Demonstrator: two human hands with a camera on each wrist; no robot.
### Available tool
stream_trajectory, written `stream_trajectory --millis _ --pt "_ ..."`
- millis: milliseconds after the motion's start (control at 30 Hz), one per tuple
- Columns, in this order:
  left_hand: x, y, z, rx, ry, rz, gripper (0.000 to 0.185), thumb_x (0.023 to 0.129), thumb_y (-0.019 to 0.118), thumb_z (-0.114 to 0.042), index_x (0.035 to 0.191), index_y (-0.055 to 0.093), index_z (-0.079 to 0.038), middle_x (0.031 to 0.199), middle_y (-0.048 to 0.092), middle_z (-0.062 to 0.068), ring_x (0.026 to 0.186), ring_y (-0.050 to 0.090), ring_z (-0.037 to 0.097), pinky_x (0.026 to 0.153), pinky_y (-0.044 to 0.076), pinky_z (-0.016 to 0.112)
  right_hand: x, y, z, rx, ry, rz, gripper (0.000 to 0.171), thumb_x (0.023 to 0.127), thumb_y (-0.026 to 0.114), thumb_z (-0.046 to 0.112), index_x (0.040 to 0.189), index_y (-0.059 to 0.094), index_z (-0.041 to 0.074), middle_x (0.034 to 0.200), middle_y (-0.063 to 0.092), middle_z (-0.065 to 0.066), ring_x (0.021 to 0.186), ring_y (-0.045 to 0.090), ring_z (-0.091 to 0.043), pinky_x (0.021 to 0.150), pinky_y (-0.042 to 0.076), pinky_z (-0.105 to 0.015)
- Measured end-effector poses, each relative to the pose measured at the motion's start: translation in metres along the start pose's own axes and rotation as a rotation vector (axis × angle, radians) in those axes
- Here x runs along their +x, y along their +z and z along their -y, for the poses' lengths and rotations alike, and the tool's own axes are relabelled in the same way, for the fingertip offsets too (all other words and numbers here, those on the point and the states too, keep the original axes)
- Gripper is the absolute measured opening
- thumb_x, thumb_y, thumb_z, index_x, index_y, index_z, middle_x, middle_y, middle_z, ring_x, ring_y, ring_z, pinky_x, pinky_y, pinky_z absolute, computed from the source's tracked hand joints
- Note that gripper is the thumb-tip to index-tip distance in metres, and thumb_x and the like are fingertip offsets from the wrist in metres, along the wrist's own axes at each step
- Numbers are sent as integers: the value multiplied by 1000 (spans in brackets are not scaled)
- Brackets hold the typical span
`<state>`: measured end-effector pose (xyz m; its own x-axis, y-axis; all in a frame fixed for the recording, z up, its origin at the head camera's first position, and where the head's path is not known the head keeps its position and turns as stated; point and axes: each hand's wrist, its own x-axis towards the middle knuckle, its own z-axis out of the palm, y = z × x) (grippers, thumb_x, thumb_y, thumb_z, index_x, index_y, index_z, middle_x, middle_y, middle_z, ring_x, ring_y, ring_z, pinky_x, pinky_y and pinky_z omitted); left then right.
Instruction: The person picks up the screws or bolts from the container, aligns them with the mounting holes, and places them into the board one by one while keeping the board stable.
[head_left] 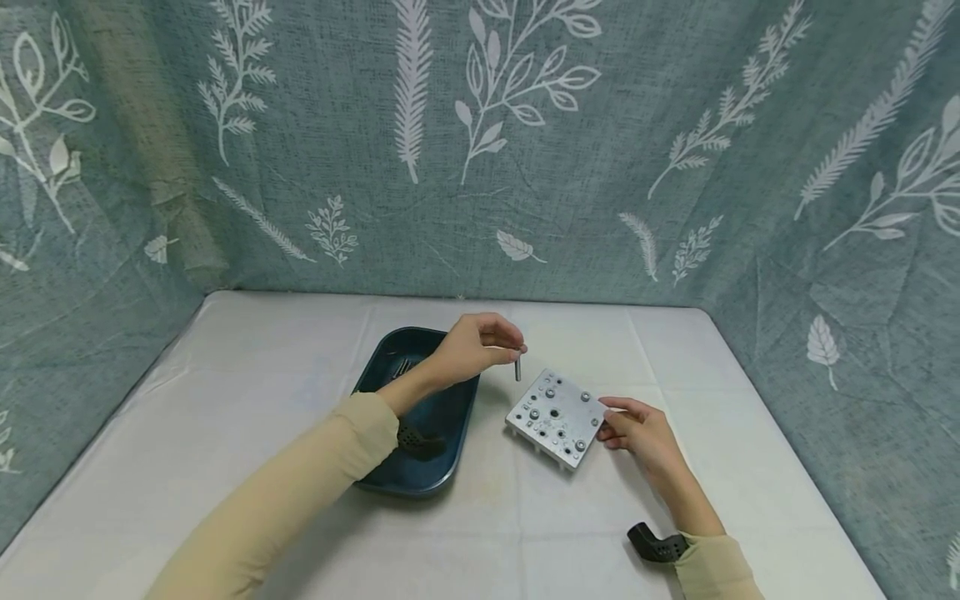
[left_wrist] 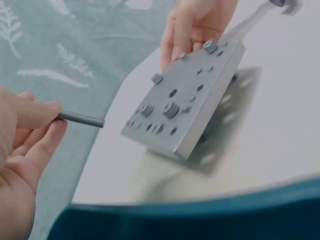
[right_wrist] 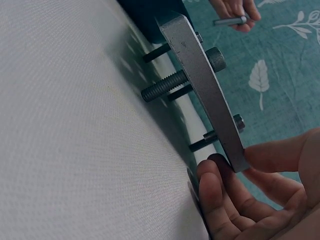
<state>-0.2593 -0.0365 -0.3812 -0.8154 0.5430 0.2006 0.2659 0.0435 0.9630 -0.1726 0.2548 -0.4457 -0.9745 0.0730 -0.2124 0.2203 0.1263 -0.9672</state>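
Observation:
A square grey metal plate (head_left: 557, 417) with many holes and several bolts screwed through it stands on the white table. My right hand (head_left: 639, 431) pinches its right corner between thumb and fingers (right_wrist: 235, 172). My left hand (head_left: 474, 344) hovers above the plate's left side and pinches a dark threaded bolt (head_left: 517, 367) that hangs down from its fingertips. In the left wrist view the bolt (left_wrist: 80, 119) points toward the plate (left_wrist: 185, 107). The right wrist view shows the plate (right_wrist: 207, 95) edge-on, with bolt shafts sticking out below it.
A dark blue tray (head_left: 420, 417) lies left of the plate under my left forearm, with a few more bolts (head_left: 402, 365) in its far end. The white table (head_left: 225, 400) is walled by teal leaf-patterned cloth (head_left: 480, 142) behind and on both sides.

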Motion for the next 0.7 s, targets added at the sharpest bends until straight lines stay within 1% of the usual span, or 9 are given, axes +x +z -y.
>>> stream_trajectory --millis 67,133,267,333,500,600,700 --pt "3 6 0 -5 2 30 23 90 67 7 112 63 10 106 69 15 103 65 34 85 55 35 0 0 0 -1 -3 0 31 98 56 2 128 58 -9 86 67 -11 72 65 -17 63 56 -27" --pt "7 11 1 5 3 61 22 90 67 7 112 64 8 105 69 14 103 65 33 84 55 35 1 0 -1 -1 -5 -1 31 98 56 2 127 58 -9 86 67 -11 72 65 -17 63 56 -27" --pt "11 21 4 48 6 120 20 90 67 6 110 65 5 105 69 12 99 67 24 82 55 34 1 1 -2 2 -6 -4 31 98 56 1 127 58 -10 86 67 -11 72 64 -17 62 56 -26" --pt "13 25 6 59 4 147 20 91 66 7 111 65 4 105 68 12 98 67 22 83 55 33 2 1 -2 4 -6 -4 31 98 56 1 126 58 -10 86 67 -11 72 64 -17 62 56 -26" --pt "14 37 8 50 9 213 21 91 64 9 112 64 4 107 67 14 101 65 24 85 54 32 1 1 -1 -6 -5 -5 31 98 57 2 126 59 -9 85 67 -11 72 64 -17 63 56 -27" --pt "16 42 9 55 13 233 21 91 64 9 111 65 4 107 67 13 101 66 23 85 54 32 1 1 -1 -10 -4 -7 31 98 57 3 126 59 -9 85 67 -11 72 64 -17 63 56 -27" --pt "17 47 10 70 0 234 20 90 65 10 110 65 3 105 68 10 99 66 20 83 54 31 1 0 -1 -10 -4 -7 31 98 57 3 127 59 -9 85 67 -10 72 64 -17 63 56 -27"
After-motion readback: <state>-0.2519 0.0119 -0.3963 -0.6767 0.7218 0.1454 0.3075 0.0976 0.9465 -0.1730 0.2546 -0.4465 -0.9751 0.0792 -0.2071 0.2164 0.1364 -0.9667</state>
